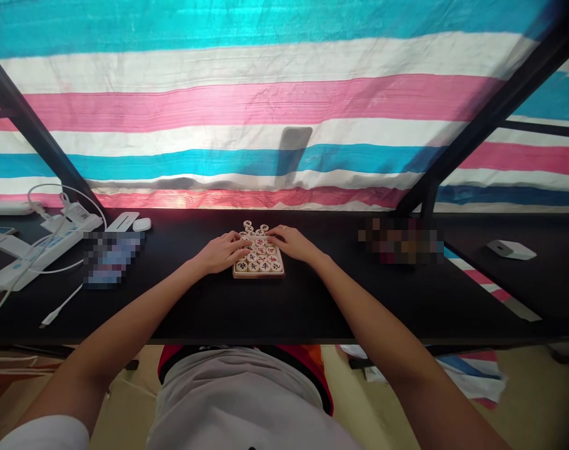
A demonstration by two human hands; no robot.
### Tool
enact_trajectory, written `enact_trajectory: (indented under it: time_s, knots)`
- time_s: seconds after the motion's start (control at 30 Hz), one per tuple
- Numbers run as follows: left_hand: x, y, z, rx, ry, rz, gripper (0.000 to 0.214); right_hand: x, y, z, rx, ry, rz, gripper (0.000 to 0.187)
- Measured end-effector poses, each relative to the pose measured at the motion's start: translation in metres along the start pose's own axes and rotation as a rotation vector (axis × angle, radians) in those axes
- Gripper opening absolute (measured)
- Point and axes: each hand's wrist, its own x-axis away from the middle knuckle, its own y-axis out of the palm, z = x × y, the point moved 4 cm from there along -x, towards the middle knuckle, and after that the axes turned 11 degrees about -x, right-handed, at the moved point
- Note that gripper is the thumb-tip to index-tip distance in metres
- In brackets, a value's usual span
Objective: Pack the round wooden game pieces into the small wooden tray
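Observation:
A small shallow box (258, 275) of round white Chinese chess pieces (264, 267) lies on the black table in front of me. The pieces sit in rows and carry red or black characters. A few loose pieces (247, 224) are at the box's far edge. From the left, my left hand (224, 252) reaches over the box with its fingers stretched out on the pieces. My right hand (291, 242) comes in from the right, fingers extended over the far right corner and touching pieces there. Both hands cover part of the rows. I see no piece clearly pinched in either one.
A white power strip (45, 253) with cables and a white cable end (50, 317) lie to the left, near a blurred-out flat item (112, 259). Another blurred-out item (399, 240) and a white charger (510, 250) are at the right. Striped sheeting (247, 106) hangs behind the table.

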Motion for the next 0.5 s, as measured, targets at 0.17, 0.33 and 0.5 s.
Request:
enact_trajectory:
  time_s: [0.17,0.33,0.5]
  knots:
    - [0.0060,-0.0031,-0.0022,0.025,-0.025,0.031,0.050,-0.0008,0.0011,0.0029,0.000,-0.004,-0.003,0.024]
    - [0.0074,-0.0047,-0.0026,0.020,-0.039,0.048,0.049,-0.0012,0.0012,0.0035,0.001,-0.001,-0.010,0.024]
    - [0.0082,-0.0058,-0.0029,-0.017,-0.047,0.060,0.048,-0.0007,0.0005,0.0014,0.005,-0.003,-0.002,0.024]
